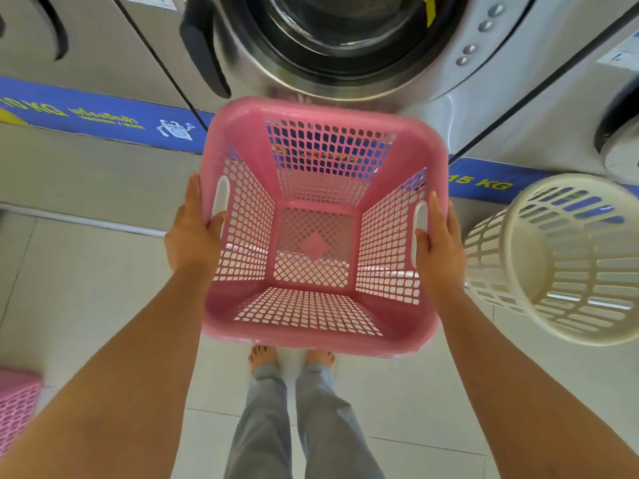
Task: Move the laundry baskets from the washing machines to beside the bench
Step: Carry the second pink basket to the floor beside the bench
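A square pink laundry basket (pixel 316 326) with lattice walls hangs in the air in front of me, empty, lifted off the floor. My left hand (pixel 192 233) grips its left rim at the handle slot. On the opposite side my right hand (pixel 439 243) grips the right rim at the other slot. A round white laundry basket (pixel 567 261) stands on the floor to the right, by the washing machines. Only a corner of another pink basket (pixel 17 402) shows at the lower left edge. No bench is in view.
A silver washing machine (pixel 345 39) with a round door stands straight ahead, with more machines on both sides. A blue strip with yellow lettering (pixel 96 112) runs along their base. Pale floor tiles (pixel 86 288) lie underfoot; my bare feet and grey trousers (pixel 294 409) are below the basket.
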Demonstrator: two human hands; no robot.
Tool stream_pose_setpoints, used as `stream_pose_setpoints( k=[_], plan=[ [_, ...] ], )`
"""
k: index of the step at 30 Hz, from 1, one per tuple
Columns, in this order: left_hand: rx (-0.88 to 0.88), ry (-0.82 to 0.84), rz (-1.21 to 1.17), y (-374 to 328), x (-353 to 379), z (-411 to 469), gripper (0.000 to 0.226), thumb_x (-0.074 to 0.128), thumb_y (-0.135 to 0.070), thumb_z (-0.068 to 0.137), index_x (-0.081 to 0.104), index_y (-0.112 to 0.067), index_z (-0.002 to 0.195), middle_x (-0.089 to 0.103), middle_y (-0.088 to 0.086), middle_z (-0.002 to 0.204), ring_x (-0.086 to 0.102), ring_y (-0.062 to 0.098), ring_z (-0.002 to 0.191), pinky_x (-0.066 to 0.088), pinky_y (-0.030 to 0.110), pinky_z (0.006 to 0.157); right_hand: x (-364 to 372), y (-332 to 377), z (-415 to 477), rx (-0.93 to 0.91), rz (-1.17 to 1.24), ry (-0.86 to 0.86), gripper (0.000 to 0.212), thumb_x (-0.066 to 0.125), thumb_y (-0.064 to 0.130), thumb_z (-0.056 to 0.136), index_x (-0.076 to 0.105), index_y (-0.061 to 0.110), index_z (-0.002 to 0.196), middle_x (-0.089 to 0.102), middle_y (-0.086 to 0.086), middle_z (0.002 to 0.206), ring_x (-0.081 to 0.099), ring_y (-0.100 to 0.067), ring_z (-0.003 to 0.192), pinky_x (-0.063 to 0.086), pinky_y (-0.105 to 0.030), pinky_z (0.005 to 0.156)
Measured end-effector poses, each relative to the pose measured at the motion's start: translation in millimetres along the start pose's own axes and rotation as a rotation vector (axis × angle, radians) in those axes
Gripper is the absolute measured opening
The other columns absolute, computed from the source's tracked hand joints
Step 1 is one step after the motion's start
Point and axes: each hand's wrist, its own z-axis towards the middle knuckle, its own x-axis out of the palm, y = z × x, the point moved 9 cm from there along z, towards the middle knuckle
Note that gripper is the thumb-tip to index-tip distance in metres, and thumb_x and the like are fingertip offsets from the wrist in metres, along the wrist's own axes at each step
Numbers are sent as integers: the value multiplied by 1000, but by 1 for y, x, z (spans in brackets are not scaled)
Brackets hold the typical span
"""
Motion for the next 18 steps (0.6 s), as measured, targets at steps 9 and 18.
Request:
stream_pose_setpoints(
  k=[9, 18],
  plan=[
    [-140, -52, 3, 55, -107, -69, 69, 53, -35, 95, 15, -33, 152, 53, 17, 137, 58, 45, 110, 45, 49, 91, -33, 91, -53, -136, -10, 99, 63, 47, 15, 94, 25, 37, 150, 28, 2, 156, 54, -33, 119, 47, -40, 85],
    [-356, -224, -58, 178, -234, -156, 69, 55, -33, 94, 19, -30, 152, 58, 21, 126, 60, 47, 104, 47, 49, 82, -15, 246, -122, -420, 19, 234, 64, 43, 10, 95, 23, 32, 151, 20, -3, 160, 26, -24, 143, 41, -45, 100]
  ],
)
